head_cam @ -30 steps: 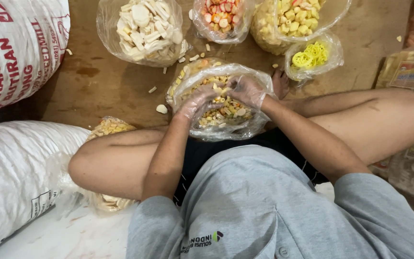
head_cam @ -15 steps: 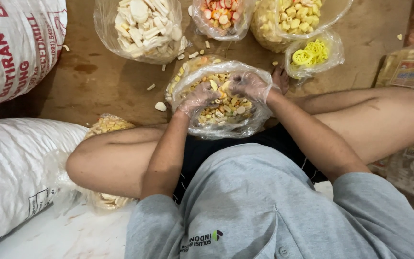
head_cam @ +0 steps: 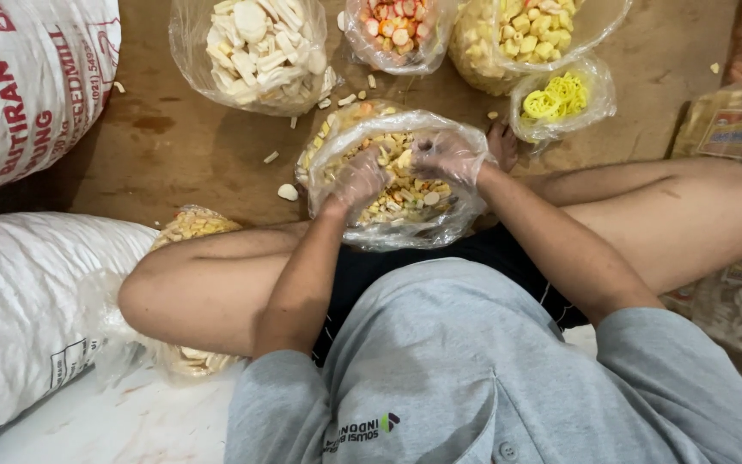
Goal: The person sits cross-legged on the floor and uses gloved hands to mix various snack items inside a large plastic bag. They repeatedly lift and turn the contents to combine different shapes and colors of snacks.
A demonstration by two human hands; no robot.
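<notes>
I sit cross-legged on a brown floor with a clear plastic bag of mixed crackers (head_cam: 405, 206) in front of my lap. Both hands wear thin clear plastic gloves and are inside the bag's mouth. My left hand (head_cam: 358, 179) rests on the crackers at the left side, fingers curled into them. My right hand (head_cam: 447, 156) is at the upper right of the bag, fingers bent and pinching at crackers or the bag's edge; which one I cannot tell.
Open bags stand beyond: white crackers (head_cam: 255, 51), orange and white pieces (head_cam: 397, 30), pale yellow chunks (head_cam: 530, 30), yellow curls (head_cam: 560, 99). Large white sacks (head_cam: 27, 86) lie at left, another cracker bag (head_cam: 191, 225) by my left knee, packed bags (head_cam: 732, 129) at right.
Both hands have shifted inside the mixed bag, the left sliding toward its left side and the right moving up to its rim, stirring the crackers.
</notes>
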